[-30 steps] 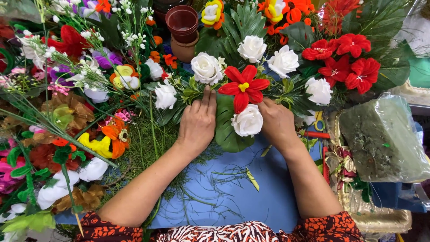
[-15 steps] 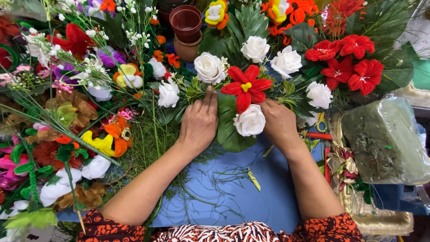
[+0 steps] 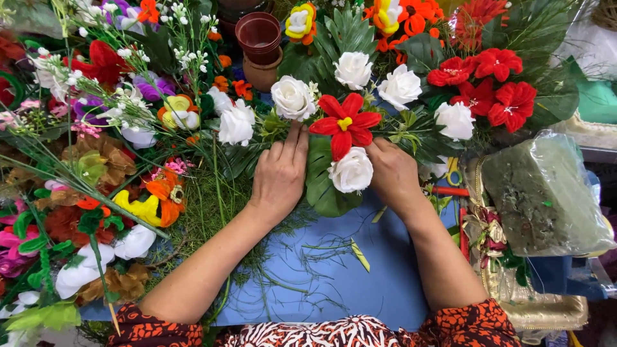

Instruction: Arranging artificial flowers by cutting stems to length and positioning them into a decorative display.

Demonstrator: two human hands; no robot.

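The person's left hand (image 3: pixel 281 175) lies palm down on the flower arrangement (image 3: pixel 350 128) at the middle of the view, its fingers stretched flat and close together toward twelve o'clock, the tips reaching up to a white rose (image 3: pixel 292 97); it presses on greenery and clasps nothing that can be seen. The right hand (image 3: pixel 393 173) sits at about three o'clock from the left one, its fingers curled into the stems just beside the red flower with a yellow centre (image 3: pixel 346 122); whether they pinch a stem cannot be told, since the fingertips are hidden among the leaves. Between the two hands a second white rose (image 3: pixel 351 170) rests on a broad green leaf (image 3: pixel 321 186). The arrangement spreads across the upper edge of a blue table (image 3: pixel 360 276), with more white roses at twelve and two o'clock of the red flower. At eleven o'clock of the hands stand stacked brown flowerpots (image 3: pixel 260 42). At one to two o'clock is a cluster of red blossoms (image 3: pixel 495 83). At three o'clock lies a block of green floral foam in clear wrap (image 3: pixel 543 193). At nine o'clock lies a heap of mixed artificial flowers (image 3: pixel 96 160), orange, yellow, purple and white.
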